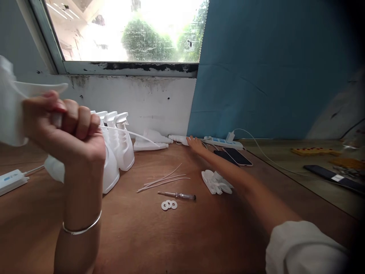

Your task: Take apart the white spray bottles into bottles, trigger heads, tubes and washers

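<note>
My left hand [76,125] is raised at the left, its fingers closed around a white plastic piece [11,102] with a thin curved lip. Motion and the frame edge blur that piece, so its kind is unclear. A thin white tube [129,132] runs rightward from the fist. My right hand [196,145] reaches to the wall, its fingers stretched over a white elongated plastic piece [178,139]. Below lie several thin white tubes [165,180], a screwdriver [182,195] with a clear handle, and white washers [169,205]. A pile of small white plastic parts [215,182] lies near my right forearm.
White shaped plastic bottles [124,148] stand in a row behind my left wrist. Other white pieces [151,140] lie along the wall. Two phones [238,156] and a power strip [224,142] with a charger cable are at the right; another strip [13,180] sits far left.
</note>
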Tool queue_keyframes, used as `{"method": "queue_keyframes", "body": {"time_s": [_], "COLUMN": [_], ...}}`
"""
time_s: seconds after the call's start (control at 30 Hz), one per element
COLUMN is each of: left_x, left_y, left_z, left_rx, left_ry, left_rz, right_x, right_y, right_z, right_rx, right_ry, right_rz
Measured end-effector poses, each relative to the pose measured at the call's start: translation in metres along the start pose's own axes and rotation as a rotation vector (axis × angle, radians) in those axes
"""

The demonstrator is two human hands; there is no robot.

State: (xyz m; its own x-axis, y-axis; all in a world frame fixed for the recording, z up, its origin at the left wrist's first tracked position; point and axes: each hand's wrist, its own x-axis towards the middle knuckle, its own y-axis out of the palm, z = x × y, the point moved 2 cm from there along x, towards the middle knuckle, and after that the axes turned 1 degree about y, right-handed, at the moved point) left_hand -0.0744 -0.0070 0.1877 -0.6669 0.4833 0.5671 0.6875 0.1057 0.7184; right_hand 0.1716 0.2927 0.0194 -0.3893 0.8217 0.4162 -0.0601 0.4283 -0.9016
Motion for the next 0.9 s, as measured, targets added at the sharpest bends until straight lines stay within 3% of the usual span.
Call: {"method": "queue_keyframes", "body": {"time_s": [0.1, 0.2, 0.3, 0.33, 0.4, 0.5, 0.57, 0.67, 0.73, 0.9], "left_x": [-0.004, -0.014, -0.033, -0.040, -0.051, -0.061, -0.066, -0.074, -0.076, -0.076], "left_y": [0.015, 0.017, 0.018, 0.018, 0.017, 0.016, 0.017, 0.020, 0.021, 0.020], "left_z": [0.021, 0.059, 0.101, 0.112, 0.126, 0.133, 0.134, 0.138, 0.142, 0.147], "left_rx": [-0.017, 0.065, 0.223, 0.256, 0.306, 0.337, 0.314, 0.207, 0.120, 0.069], "left_ry": [-0.042, -0.309, -0.555, -0.616, -0.626, -0.588, -0.635, -0.825, -0.907, -0.871], "left_rz": [0.049, -0.002, 0.169, 0.224, 0.248, 0.212, 0.218, 0.291, 0.304, 0.220], "right_x": [0.002, -0.008, -0.040, -0.053, -0.076, -0.096, -0.101, -0.104, -0.106, -0.109], "right_y": [-0.033, -0.079, -0.125, -0.137, -0.152, -0.155, -0.153, -0.150, -0.151, -0.151], "right_z": [0.016, 0.043, 0.074, 0.083, 0.094, 0.098, 0.099, 0.102, 0.103, 0.101], "right_rx": [0.170, 0.373, 0.601, 0.885, 1.297, 1.539, 1.609, 1.616, 1.557, 1.327], "right_ry": [-0.003, -0.054, -0.183, -0.251, -0.252, -0.081, -0.035, -0.110, -0.154, -0.119], "right_rz": [-0.025, -0.063, -0.061, -0.016, 0.083, 0.197, 0.228, 0.225, 0.140, -0.146]}}
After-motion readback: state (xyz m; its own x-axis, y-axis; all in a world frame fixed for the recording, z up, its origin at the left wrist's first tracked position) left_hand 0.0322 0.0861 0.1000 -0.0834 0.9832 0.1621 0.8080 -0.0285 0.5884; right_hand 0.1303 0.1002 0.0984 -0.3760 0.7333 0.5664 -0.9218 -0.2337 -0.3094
